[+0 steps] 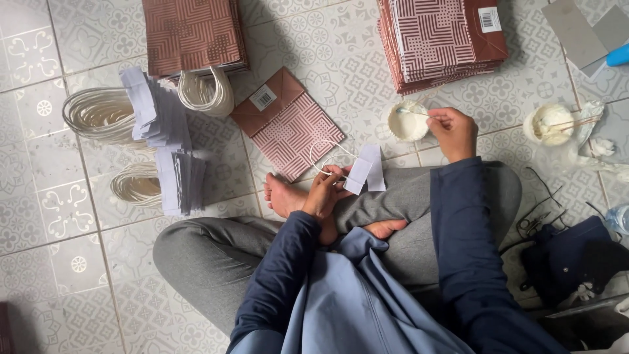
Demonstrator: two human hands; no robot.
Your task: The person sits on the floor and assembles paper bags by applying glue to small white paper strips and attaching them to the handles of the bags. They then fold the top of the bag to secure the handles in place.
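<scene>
I sit cross-legged on a patterned tile floor. My left hand point(325, 190) pinches a white paper strip point(365, 168) with a white cord loop point(326, 156) attached, held over my knee. My right hand point(452, 131) holds a thin stick point(414, 112) whose tip dips into a small white bowl of paste point(406, 122). A flat brown patterned paper bag point(285, 123) lies on the floor just beyond my left hand.
Two stacks of brown patterned bags point(191, 33) point(440, 40) lie at the back. Bundles of white cord handles point(99, 115) point(136, 184) and white paper strips point(157, 108) sit at the left. A second paste bowl point(549, 123), scissors point(532, 223) and dark cloth point(570, 255) are at right.
</scene>
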